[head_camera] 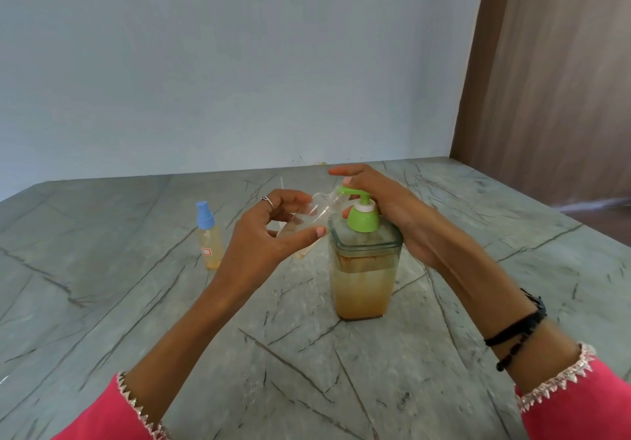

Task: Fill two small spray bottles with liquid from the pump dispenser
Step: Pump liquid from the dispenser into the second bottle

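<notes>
Left hand (269,234) gripping tilted clear bottle (309,215), mouth at green pump spout (343,191); right hand (386,207) spread, pressing above.

L hand (269,231) tilts clear open spray bottle (312,215) w/ neck at green pump spout (343,191); R hand (386,200) atop pump dispenser (363,268). Blue-capped spray bottle (209,238) stands left.

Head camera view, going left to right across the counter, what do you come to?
Capped spray bottle with the blue top → left hand holding the tilted clear bottle → green-pump dispenser → right hand on the pump.
</notes>
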